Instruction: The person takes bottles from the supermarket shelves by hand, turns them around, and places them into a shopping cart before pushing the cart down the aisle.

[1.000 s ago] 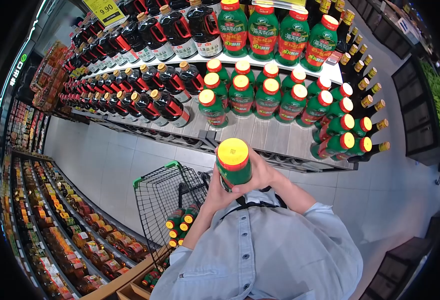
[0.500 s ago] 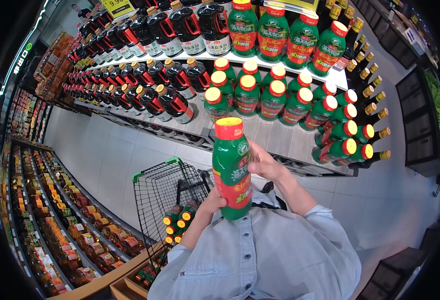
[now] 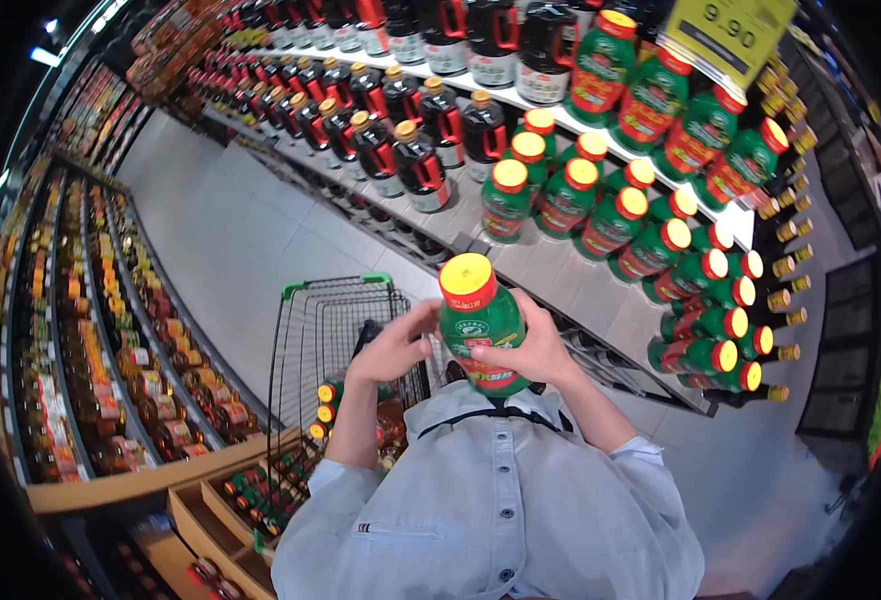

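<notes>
A green oyster sauce bottle [image 3: 484, 335] with a red neck band and yellow cap is held in front of my waist, cap toward me. My right hand [image 3: 538, 345] grips it from the right, with the thumb across the red label. On the left side, my left hand [image 3: 398, 345] is loosely curved with thumb and fingers apart. Its fingertips are close to the bottle's edge; whether they touch is unclear. Matching oyster sauce bottles [image 3: 616, 222] stand in rows on the shelf ahead.
A wire shopping cart [image 3: 306, 320] with green corners stands at my left, with green bottles [image 3: 329, 400] inside. Dark sauce bottles [image 3: 421, 168] fill the shelf's left part. A yellow price sign [image 3: 729, 38] hangs at upper right. Shelves of bottles [image 3: 151, 370] line the far left.
My view has turned, and the shelf appears shifted right and tilted. The bottle now tips with its cap toward me. My left hand has left the bottle's lower part and opened beside it.
</notes>
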Demonstrator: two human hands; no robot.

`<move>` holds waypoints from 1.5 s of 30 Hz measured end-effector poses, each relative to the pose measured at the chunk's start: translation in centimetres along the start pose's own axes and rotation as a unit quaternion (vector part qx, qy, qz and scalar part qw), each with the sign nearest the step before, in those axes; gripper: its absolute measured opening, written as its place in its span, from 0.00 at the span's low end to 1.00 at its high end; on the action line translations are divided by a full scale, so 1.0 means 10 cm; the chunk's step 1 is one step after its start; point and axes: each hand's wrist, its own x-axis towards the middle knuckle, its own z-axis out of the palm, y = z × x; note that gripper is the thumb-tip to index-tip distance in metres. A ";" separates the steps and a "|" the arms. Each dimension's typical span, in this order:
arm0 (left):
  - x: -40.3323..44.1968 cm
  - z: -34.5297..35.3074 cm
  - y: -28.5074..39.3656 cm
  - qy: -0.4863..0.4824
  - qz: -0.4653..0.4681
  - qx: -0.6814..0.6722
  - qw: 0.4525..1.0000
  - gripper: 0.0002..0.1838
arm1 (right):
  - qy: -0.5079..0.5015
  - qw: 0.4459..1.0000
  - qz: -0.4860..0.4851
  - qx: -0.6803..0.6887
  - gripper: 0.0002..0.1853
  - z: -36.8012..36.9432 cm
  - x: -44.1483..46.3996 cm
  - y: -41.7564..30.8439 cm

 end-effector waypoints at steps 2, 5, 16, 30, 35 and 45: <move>-0.07 -0.08 0.50 0.056 0.022 0.186 0.981 0.43 | -0.022 0.994 -0.032 -0.099 0.31 0.08 0.08 -0.01; -0.14 -0.09 0.94 0.044 0.000 0.437 0.898 0.37 | -0.093 0.982 -0.050 -0.154 0.32 0.27 0.16 0.08; -1.16 -0.66 0.58 0.277 -0.155 0.550 0.773 0.25 | -0.150 0.971 -0.098 -0.159 0.32 0.91 0.45 0.63; -2.26 -2.24 -2.00 0.529 -0.398 0.454 0.596 0.28 | -0.047 0.916 0.284 -0.281 0.27 0.05 -0.63 2.11; -2.45 -2.38 -2.60 0.538 -0.463 0.371 0.599 0.28 | 0.014 0.898 0.353 -0.261 0.26 0.05 -0.95 2.18; -2.84 -2.73 -3.52 0.482 -0.452 0.359 0.659 0.40 | 0.030 0.858 0.422 -0.292 0.31 0.19 -1.10 2.02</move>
